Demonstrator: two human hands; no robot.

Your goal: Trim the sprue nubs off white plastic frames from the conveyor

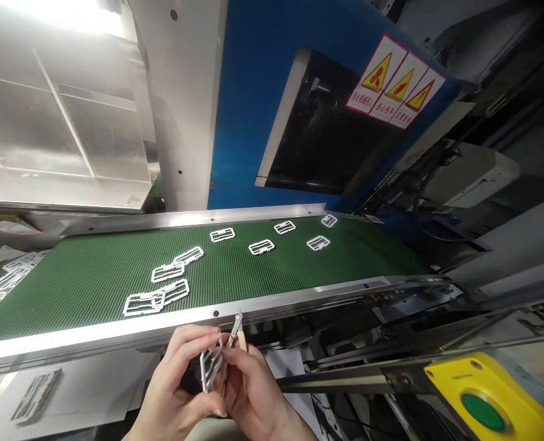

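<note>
Close to the belt's near rail, my left hand [180,373] pinches a small white slotted plastic frame [206,370] by its edges. My right hand [253,380] is closed around what look like small nippers [236,324], with silvery jaws pointing up and a pale yellow handle. Its thumb is against the frame's right side. The fingers hide much of the tool and part of the frame. Beyond both hands, several similar white frames [261,247] lie flat on a green conveyor belt [92,263]; some overlap at its left half.
Metal rails [299,294] edge the belt. Behind it stands a blue machine [249,110] with a dark window and warning labels [396,82]. More frames [15,272] are piled beyond the belt's left end. A yellow box with a green button [483,411] is at lower right.
</note>
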